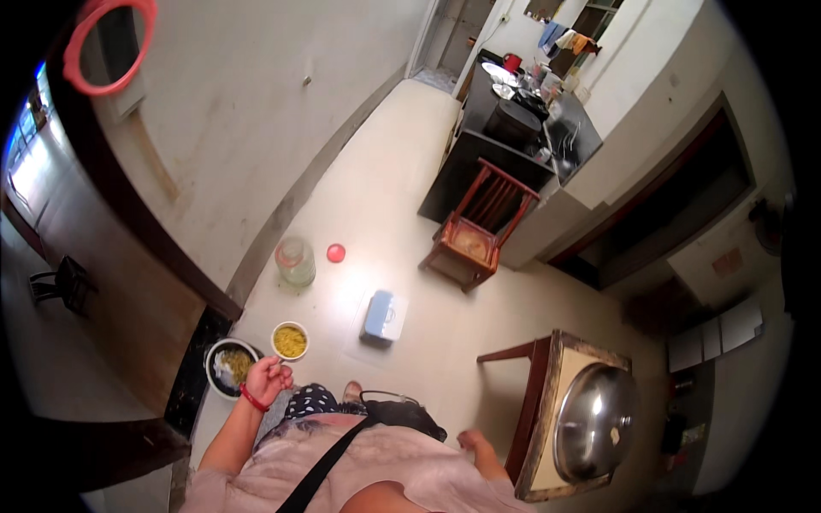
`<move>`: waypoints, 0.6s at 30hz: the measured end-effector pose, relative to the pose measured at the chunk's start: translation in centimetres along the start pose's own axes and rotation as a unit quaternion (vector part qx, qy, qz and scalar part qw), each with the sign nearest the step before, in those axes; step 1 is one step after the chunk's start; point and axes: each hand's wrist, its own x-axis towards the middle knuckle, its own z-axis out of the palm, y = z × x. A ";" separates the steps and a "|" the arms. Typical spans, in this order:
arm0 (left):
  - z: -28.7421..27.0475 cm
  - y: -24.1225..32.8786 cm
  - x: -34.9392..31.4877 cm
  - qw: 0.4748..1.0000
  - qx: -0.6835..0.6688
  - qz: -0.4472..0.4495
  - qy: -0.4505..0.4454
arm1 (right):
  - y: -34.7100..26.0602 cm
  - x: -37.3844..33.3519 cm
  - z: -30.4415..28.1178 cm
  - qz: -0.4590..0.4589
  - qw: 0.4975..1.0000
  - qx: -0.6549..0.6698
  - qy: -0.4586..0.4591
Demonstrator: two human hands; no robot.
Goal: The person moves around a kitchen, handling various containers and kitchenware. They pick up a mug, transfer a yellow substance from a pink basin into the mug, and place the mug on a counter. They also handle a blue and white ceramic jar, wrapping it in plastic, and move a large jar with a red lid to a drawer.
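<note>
My left hand (267,380), with a red band at the wrist, is closed at the near rim of a small white bowl (276,345) filled with yellow, grain-like bits. The hand partly hides where the bowl is gripped. Just left of it on the floor stands a round pail (210,374) with a pale rim, holding yellowish-green bits and something white. My right hand (470,439) hangs low beside my body, its fingers curled with nothing visible in them. Ahead on the floor stand a large clear jar (296,263) and, right of it, a round red lid (336,253).
A blue and white box (384,318) sits on the floor ahead. To the right, a wooden-framed table (547,410) bears a large shiny metal lid (593,423). A wooden chair (479,235) stands by the dark counter (479,158). A wall edge (224,295) rises at the left.
</note>
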 end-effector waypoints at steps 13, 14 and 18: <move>1.9 19.1 29.4 0.996 -0.012 0.033 0.080 | -5.8 26.5 -44.9 -0.009 0.964 0.201 0.173; 3.5 20.8 31.6 0.996 -0.021 0.013 0.090 | -5.5 27.2 -46.2 -0.032 0.979 0.143 0.139; 9.9 29.2 41.4 0.999 0.025 0.025 0.038 | -4.3 29.7 -52.4 0.024 0.954 0.251 0.160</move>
